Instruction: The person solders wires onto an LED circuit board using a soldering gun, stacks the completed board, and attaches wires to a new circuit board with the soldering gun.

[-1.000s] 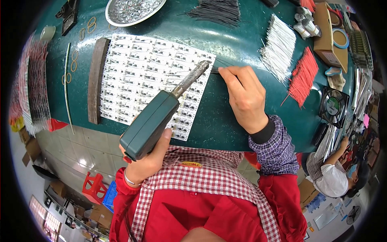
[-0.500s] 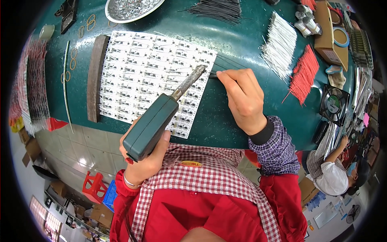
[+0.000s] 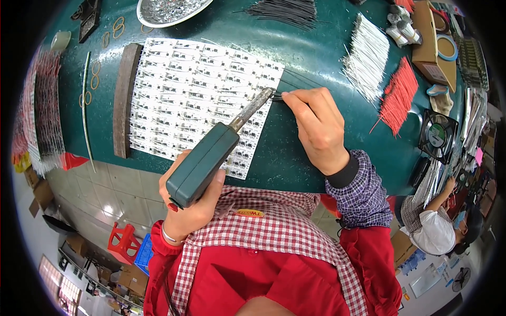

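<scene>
My left hand (image 3: 191, 218) is wrapped round a dark green soldering gun (image 3: 203, 164). Its metal tip points away from me and meets the right edge of a large white panel of small circuit boards (image 3: 176, 97). The panel lies on the green table, with rows of black parts and thin pale wires across it. Just right of the tip, my right hand (image 3: 321, 129) pinches thin black wires (image 3: 278, 97), their ends at the panel's edge. How many wires lie between the fingertips is hidden. More black wires stretch from the panel's edge above that hand.
A dark bar (image 3: 126, 100) lies along the panel's left side. Farther off are a bowl of scraps (image 3: 171, 9) and a black wire bundle (image 3: 284, 11). White wires (image 3: 366, 58) and red wires (image 3: 398, 97) lie at right, near a small fan (image 3: 437, 136). A co-worker (image 3: 435, 231) sits far right.
The soldering gun in my left hand has shifted slightly right, its tip now closer to my right fingertips. My right hand stays almost in place, still pinching the black wires.
</scene>
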{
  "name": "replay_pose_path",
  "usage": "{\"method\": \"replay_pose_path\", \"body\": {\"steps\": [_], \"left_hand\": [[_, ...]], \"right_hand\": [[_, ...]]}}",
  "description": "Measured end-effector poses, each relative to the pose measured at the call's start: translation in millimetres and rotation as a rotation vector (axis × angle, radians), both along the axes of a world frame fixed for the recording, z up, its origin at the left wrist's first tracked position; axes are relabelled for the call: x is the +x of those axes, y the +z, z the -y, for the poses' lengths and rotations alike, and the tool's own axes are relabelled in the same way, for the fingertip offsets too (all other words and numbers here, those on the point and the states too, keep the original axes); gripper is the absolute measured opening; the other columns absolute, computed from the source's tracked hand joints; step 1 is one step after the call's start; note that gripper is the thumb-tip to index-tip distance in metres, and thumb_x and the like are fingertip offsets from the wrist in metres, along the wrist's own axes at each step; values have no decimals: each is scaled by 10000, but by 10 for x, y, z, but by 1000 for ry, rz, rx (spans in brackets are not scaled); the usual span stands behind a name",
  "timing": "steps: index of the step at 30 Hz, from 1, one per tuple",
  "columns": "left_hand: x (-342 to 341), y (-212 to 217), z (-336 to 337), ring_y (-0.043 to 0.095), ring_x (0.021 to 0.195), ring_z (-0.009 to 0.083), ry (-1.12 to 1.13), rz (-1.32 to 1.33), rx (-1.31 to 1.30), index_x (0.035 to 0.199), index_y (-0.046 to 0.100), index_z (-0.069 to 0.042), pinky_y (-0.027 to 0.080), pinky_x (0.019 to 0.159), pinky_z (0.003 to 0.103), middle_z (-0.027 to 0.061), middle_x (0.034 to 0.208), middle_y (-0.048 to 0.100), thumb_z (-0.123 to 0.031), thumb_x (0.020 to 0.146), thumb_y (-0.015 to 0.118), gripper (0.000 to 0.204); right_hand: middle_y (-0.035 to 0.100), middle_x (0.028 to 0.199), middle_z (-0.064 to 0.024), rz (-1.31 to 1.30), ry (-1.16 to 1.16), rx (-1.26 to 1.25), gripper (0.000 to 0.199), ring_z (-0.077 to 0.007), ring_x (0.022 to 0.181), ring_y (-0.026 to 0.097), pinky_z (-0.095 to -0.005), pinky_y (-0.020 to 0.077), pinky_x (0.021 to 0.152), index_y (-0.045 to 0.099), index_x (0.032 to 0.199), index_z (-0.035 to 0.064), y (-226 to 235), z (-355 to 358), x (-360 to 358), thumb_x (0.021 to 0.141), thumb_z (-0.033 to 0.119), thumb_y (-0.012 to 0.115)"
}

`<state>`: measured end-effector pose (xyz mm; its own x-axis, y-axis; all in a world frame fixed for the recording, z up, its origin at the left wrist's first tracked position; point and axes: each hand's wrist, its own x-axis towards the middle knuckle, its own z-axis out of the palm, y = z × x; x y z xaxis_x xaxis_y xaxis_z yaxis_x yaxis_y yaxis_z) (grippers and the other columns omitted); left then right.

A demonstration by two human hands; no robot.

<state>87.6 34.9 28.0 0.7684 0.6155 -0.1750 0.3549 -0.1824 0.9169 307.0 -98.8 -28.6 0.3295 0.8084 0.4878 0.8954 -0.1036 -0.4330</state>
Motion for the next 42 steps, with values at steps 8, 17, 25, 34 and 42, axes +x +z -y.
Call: {"method": "replay_pose_path", "body": {"steps": [8, 17, 25, 34, 42], "left_hand": [[-76, -23, 38, 630, 662, 215, 72, -27, 3, 978, 682, 65, 492, 593, 304, 143, 842, 660, 14, 774, 724, 214], [-178, -59, 63, 662, 708, 224, 104, -4, 21, 1003, 687, 56, 514, 629, 307, 156, 886, 678, -15, 776, 748, 246], [-223, -66, 56, 649, 697, 226, 39, 16, 73, 984, 686, 69, 512, 623, 308, 162, 878, 672, 2, 769, 741, 231], [-218, -55, 78, 642, 703, 221, 45, -15, 6, 976, 684, 70, 507, 630, 307, 159, 873, 662, 16, 769, 724, 217], [-177, -56, 76, 632, 679, 212, -9, -26, 29, 968, 680, 67, 493, 604, 295, 153, 872, 653, 31, 765, 712, 209]], "right_hand": [[642, 923, -104, -68, -33, -69, 344, -253, 794, 604, -329, 510, 675, 673, 1004, -14, 69, 12, -35, 681, -131, 686], [614, 904, -94, 36, -30, 12, 289, -241, 772, 590, -329, 490, 627, 644, 988, -6, 20, 11, -23, 702, -23, 682], [613, 887, -93, 46, -14, 28, 296, -243, 777, 594, -324, 472, 639, 641, 992, -7, 27, 66, -90, 701, -21, 687], [606, 892, -102, 6, 18, 2, 309, -250, 777, 583, -325, 496, 627, 628, 1002, -15, 47, 51, -102, 700, -41, 689], [628, 916, -107, -68, -21, -30, 361, -255, 791, 589, -330, 499, 665, 667, 1012, -13, 38, 64, -132, 674, -137, 682]]}}
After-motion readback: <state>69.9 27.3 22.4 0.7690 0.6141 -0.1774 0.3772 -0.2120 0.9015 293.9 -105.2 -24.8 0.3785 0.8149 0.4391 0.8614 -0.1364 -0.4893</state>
